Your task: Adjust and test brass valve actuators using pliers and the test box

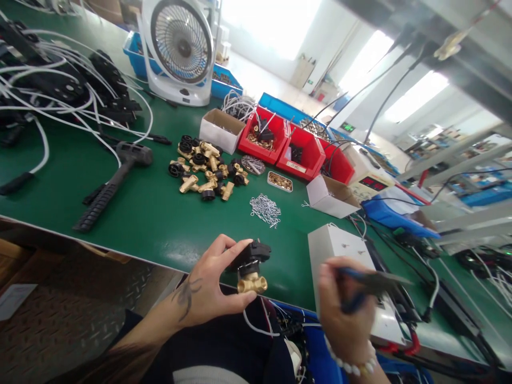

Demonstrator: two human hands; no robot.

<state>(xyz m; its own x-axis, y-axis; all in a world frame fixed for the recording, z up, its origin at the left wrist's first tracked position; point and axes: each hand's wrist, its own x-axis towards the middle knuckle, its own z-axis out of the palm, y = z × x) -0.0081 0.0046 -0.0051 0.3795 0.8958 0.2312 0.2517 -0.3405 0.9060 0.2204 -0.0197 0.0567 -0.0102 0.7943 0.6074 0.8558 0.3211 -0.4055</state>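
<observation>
Near the table's front edge, my left hand (224,277) grips a brass valve body (252,284) with a black housing (254,255) on top, thumb below and fingers above. A white cable hangs beneath it. My right hand (346,298), smeared by motion, is closed around a pair of pliers (372,282) with dark blue handles, jaws pointing right. The pliers are apart from the valve. Beyond my left hand lies a heap of silvery cotter pins (265,209). Several brass fittings (208,184) with black caps are piled behind, to the left.
A black hammer (116,184) and tangled white cables (72,96) lie at left. A white fan (182,53) stands at the back. Red bins (300,160), a white box (222,133) and a small tray (280,181) line the far side. A grey metal box (324,245) stands by my right hand.
</observation>
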